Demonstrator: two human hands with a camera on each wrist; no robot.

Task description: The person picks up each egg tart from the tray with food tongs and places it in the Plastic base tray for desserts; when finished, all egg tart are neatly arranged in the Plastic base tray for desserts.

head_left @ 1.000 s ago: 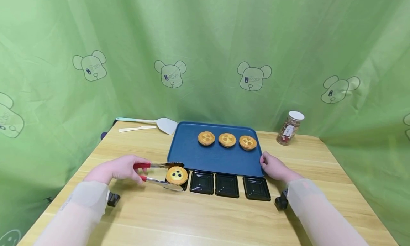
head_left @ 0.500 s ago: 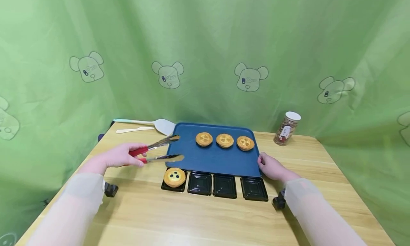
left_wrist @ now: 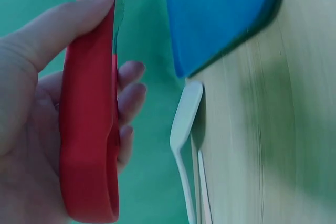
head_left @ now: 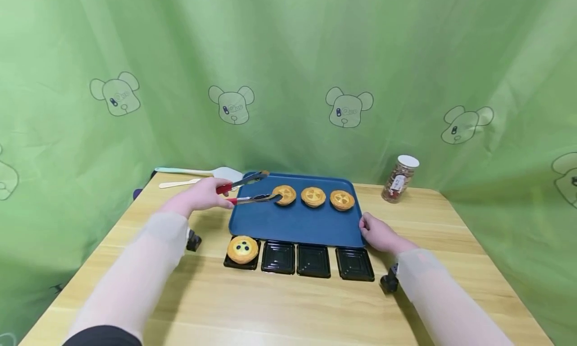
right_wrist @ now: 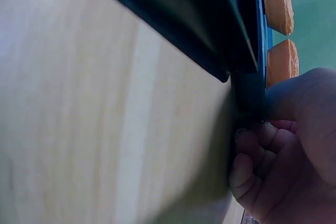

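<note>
My left hand (head_left: 205, 194) grips a pair of red-handled tongs (left_wrist: 89, 119), thumb on one handle and fingers behind. The tongs are spread over the blue tray (head_left: 288, 227); their nearer tip overlaps the leftmost tart (head_left: 286, 192) in the head view, while the other tip is farther back. Beside it in the row sit a middle tart (head_left: 313, 197) and a right tart (head_left: 342, 200), all with a cross-patterned top. At the tray's front right corner my right hand (head_left: 380, 233) pinches the edge, thumb above and fingers curled against the side in the right wrist view.
A tart with dark berries (head_left: 242, 249) sits on the leftmost of several small black trays (head_left: 278, 257) lined along the blue tray's front. Back left lie a white spatula (left_wrist: 186, 114) and a pale knife (head_left: 178, 184). A white-lidded jar (head_left: 399, 180) stands back right.
My left hand has lifted the tongs off the berry tart and carried them back and right over the blue tray to the leftmost tart. The right hand stays at the tray corner.
</note>
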